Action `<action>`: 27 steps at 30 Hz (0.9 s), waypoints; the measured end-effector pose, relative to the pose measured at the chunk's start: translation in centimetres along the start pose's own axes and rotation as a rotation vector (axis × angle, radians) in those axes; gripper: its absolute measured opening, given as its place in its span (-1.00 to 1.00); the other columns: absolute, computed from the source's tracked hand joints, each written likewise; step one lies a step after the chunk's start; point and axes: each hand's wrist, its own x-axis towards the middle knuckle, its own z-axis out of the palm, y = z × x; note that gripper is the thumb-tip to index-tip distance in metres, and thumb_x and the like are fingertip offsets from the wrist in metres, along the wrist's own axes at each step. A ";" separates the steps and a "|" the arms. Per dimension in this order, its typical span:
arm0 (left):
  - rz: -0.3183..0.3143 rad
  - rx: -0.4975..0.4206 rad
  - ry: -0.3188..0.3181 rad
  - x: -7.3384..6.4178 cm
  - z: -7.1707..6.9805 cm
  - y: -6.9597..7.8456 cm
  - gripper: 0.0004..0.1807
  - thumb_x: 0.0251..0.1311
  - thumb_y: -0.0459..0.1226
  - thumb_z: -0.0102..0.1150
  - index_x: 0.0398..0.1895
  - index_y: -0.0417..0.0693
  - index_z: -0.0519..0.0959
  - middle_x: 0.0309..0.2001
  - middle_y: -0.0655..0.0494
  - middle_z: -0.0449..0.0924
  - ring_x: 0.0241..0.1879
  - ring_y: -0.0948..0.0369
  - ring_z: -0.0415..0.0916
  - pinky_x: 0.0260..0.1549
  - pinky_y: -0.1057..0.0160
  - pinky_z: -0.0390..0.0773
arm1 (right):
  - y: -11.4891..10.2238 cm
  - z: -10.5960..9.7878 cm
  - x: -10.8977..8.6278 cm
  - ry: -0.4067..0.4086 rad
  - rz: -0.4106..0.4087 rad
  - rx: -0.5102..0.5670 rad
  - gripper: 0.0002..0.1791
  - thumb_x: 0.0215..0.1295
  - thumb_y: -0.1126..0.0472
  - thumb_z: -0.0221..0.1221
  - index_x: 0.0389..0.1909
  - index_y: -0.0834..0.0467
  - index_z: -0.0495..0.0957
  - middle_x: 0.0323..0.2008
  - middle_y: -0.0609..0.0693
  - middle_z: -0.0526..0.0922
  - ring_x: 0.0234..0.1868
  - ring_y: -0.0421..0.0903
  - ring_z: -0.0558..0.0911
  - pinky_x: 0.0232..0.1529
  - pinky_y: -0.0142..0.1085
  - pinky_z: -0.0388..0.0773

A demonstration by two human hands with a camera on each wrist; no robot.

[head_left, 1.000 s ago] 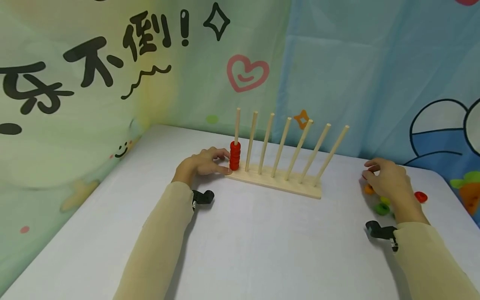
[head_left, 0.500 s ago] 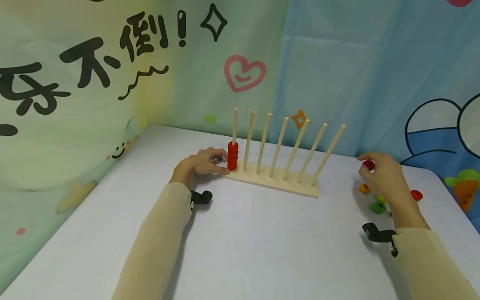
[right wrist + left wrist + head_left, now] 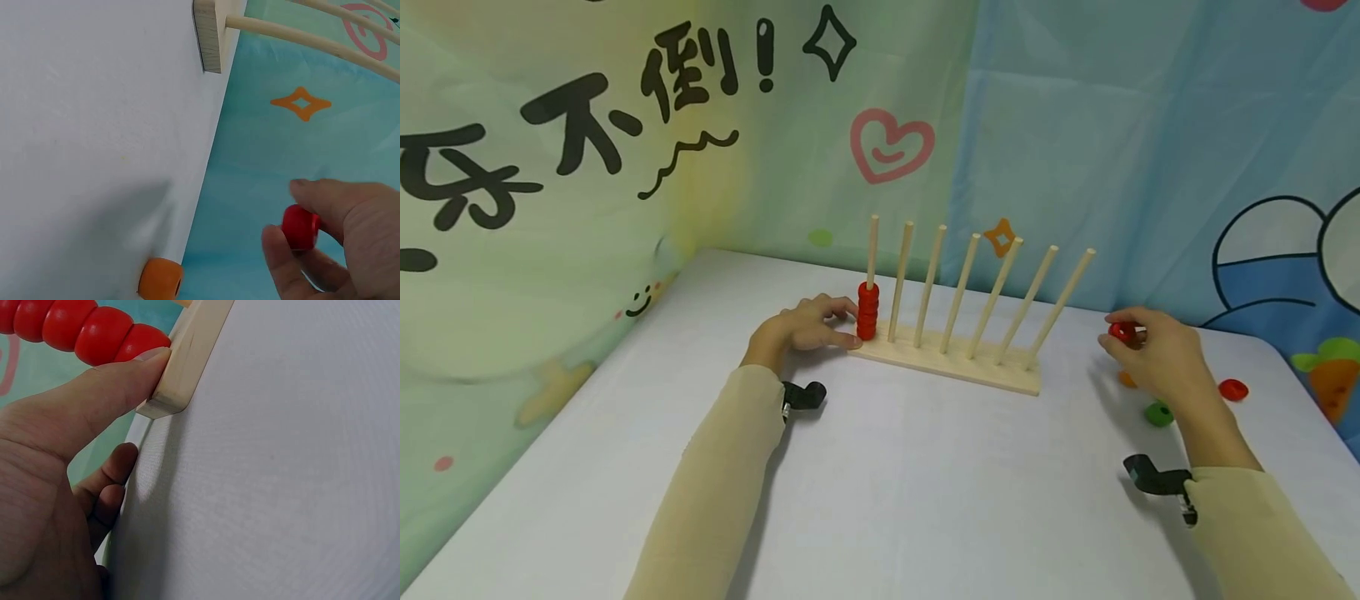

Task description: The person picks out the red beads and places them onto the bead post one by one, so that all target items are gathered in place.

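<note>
A wooden peg rack (image 3: 943, 360) with several upright pegs stands towards the back of the white table. Several red beads (image 3: 867, 312) are stacked on its leftmost peg. My left hand (image 3: 808, 323) holds the rack's left end, its thumb (image 3: 134, 378) on the base beside the lowest bead; the index fingertip is hidden in the left wrist view. To the right of the rack, my right hand (image 3: 1161, 350) pinches another red bead (image 3: 300, 227) between thumb and fingers, raised above the table. The other pegs carry no beads.
Near my right hand lie an orange bead (image 3: 160, 279), a green bead (image 3: 1159, 414) and a loose red bead (image 3: 1233, 390), partly around the forearm. A printed cloth (image 3: 1075, 150) hangs behind the table (image 3: 940, 500).
My right hand has lifted a red bead from among the loose ones and shifted slightly left with it. My left hand stays at the rack's end.
</note>
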 end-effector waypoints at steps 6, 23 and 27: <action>-0.005 0.008 0.000 0.0 0.0 0.1 -0.51 0.05 0.17 0.33 0.07 0.47 0.47 0.22 0.22 0.34 0.24 0.06 0.16 0.20 -0.20 0.20 | -0.6 0.3 -0.2 -0.037 -0.031 0.014 -0.53 0.27 0.28 0.21 0.21 0.23 0.46 0.05 0.35 0.44 0.02 0.35 0.44 -0.23 0.09 0.64; 0.001 0.021 0.005 -0.1 0.0 0.0 -0.52 0.07 0.18 0.31 0.07 0.48 0.46 0.21 0.22 0.34 0.24 0.06 0.17 0.20 -0.22 0.18 | -2.2 -0.2 -0.7 0.101 -0.160 0.046 -0.58 0.33 0.23 0.17 0.19 0.24 0.49 0.07 0.28 0.47 -0.03 0.29 0.57 -0.24 0.12 0.64; -0.002 0.021 0.004 -0.2 -0.1 0.0 -0.50 0.06 0.20 0.31 0.09 0.49 0.46 0.22 0.23 0.34 0.24 0.05 0.16 0.19 -0.23 0.19 | -2.8 -0.7 -0.8 0.098 -0.187 0.067 -0.56 0.34 0.20 0.17 0.21 0.25 0.48 0.05 0.30 0.50 -0.07 0.31 0.60 -0.45 -0.05 0.67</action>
